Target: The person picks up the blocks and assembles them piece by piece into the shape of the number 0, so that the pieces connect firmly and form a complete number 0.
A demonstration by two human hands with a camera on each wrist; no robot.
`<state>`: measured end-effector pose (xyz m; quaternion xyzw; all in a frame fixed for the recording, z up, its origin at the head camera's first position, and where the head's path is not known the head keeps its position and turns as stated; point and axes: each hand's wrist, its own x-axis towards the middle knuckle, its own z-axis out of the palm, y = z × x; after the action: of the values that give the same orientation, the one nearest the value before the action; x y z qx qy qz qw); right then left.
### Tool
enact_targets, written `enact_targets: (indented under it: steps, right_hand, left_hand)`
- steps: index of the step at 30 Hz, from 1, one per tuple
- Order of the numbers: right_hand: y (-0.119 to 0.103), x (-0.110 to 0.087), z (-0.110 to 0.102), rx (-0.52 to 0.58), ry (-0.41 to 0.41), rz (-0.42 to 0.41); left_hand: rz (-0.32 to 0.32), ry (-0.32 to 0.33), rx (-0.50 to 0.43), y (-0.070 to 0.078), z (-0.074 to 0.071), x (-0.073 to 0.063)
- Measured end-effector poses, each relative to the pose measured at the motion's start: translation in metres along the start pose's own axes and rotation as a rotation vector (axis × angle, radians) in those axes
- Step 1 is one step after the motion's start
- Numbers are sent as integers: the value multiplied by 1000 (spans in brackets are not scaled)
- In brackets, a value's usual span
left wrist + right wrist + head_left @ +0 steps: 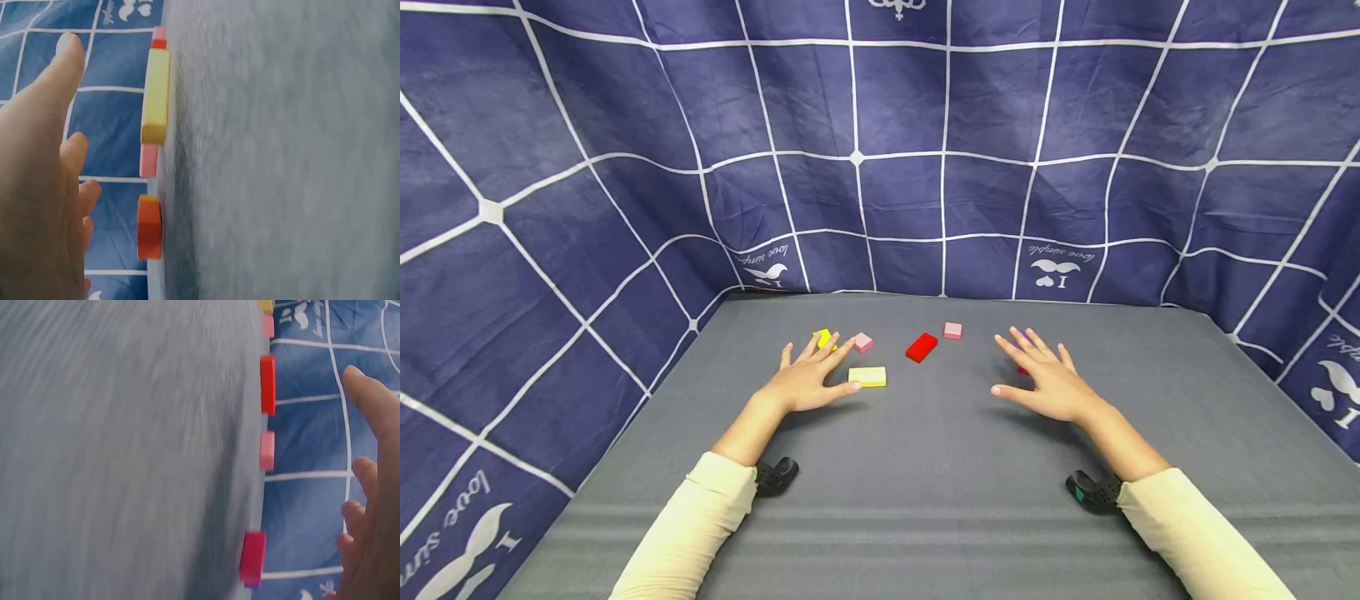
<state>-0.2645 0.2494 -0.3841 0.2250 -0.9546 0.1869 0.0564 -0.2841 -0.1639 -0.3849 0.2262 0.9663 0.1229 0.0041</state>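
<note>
My left hand (808,379) hovers palm down over the grey table, fingers spread and holding nothing. Close to its thumb lies a pale yellow block (868,377). Beyond its fingertips are a partly covered bright yellow block (824,338) and a small pink block (862,342); the left wrist view shows an orange block (149,231) near these fingers. Also spread and holding nothing, my right hand (1048,383) is above a crimson block (253,559), mostly hidden from the head view. A bit of purple (1021,337) shows between its fingers. Between the hands lies a red block (922,347).
A second small pink block (952,331) sits to the right of the red one. Behind and at the sides hangs a blue curtain (895,200) with white grid lines. Each wrist wears a black device, and the grey tabletop (925,483) stretches toward me.
</note>
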Motion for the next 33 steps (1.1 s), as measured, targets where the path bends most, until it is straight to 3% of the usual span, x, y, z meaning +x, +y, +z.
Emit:
enact_targets:
  steps: [7, 11, 19, 26, 28, 33]
  right_hand:
    - [-28, 19, 19, 49, -45, -95]
    - [-46, 32, 31, 71, -58, -158]
    - [-82, 58, 51, 0, -46, -247]
    - [-105, 77, 62, 29, 12, -301]
    - [-109, 82, 67, 39, 43, -321]
    - [-118, 91, 82, 84, 92, -318]
  left_hand:
    - [49, 25, -21, 7, 6, -1]
    - [103, 92, -13, 12, 9, 0]
    - [151, 195, 26, 16, 15, 6]
    - [253, 288, -20, 15, 18, 8]
    - [255, 296, -27, 14, 18, 8]
    - [188, 288, -21, 11, 22, 5]
